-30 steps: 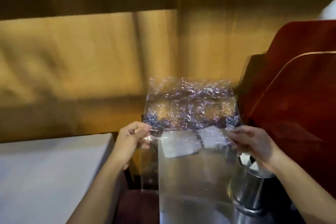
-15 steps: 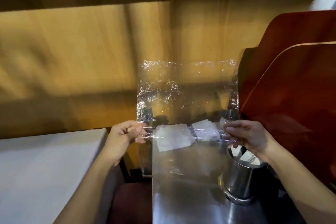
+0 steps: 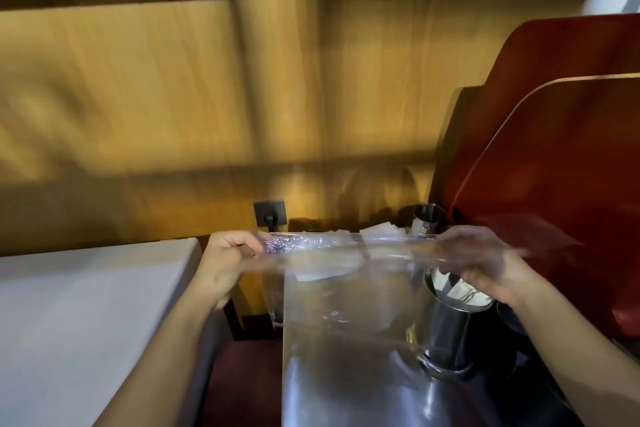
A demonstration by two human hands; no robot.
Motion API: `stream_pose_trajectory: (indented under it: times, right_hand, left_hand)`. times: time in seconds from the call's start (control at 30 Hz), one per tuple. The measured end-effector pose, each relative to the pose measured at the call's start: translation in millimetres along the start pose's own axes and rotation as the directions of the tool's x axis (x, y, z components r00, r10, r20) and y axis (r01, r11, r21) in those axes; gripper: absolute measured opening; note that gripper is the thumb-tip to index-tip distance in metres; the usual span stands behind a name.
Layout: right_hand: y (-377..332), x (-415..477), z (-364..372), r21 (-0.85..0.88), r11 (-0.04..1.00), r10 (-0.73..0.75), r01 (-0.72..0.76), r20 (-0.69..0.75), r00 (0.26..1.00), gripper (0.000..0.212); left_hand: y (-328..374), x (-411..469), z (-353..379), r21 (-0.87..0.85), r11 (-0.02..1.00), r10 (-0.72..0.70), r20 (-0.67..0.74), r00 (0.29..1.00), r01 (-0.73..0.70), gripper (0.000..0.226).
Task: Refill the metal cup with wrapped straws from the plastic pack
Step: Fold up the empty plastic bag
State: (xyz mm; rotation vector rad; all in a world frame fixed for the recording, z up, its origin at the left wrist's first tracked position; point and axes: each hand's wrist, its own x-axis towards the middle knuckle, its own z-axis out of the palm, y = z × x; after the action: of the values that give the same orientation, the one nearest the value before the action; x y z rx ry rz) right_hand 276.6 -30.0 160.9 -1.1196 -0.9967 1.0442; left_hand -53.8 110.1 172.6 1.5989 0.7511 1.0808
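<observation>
A clear plastic pack (image 3: 346,291) is stretched between both hands above a shiny metal counter (image 3: 346,381). My left hand (image 3: 225,263) pinches its left edge and my right hand (image 3: 485,263) grips its right edge. The upper part of the pack is folded down into a blurred horizontal band between the hands. The metal cup (image 3: 450,333) stands on the counter below my right hand, with white wrapped straws (image 3: 460,291) showing at its rim. My right hand and the plastic partly cover the cup.
A white table (image 3: 86,322) lies at the left. Red chair backs (image 3: 554,166) rise at the right. A second metal cup (image 3: 427,222) and white paper napkins (image 3: 379,230) sit behind the pack by the wooden wall. A dark wall socket (image 3: 270,213) is near them.
The pack's upper half, upright before, has folded down between my hands into a flat band. Both hands kept their hold on its edges. The view has tilted a little.
</observation>
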Motion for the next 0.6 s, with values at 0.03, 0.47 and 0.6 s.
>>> stream_pose_trajectory:
  times: [0.03, 0.47, 0.6]
  right_hand:
    - [-1, 0, 1, -0.009, 1.000, -0.002, 0.002, -0.009, 1.000, 0.039]
    - [1, 5, 12, -0.146, 0.986, -0.084, 0.074, -0.067, 0.994, 0.014]
    - [5, 7, 14, -0.193, 0.976, -0.121, 0.105, -0.071, 0.990, 0.020]
  left_hand:
    - [0, 0, 0, -0.007, 1.000, -0.002, -0.005, 1.000, 0.002, 0.059]
    - [-3, -8, -3, -0.080, 0.985, -0.144, 0.120, 0.982, 0.154, 0.041]
    - [-1, -7, 5, -0.095, 0.984, -0.149, 0.043, 0.988, 0.153, 0.050]
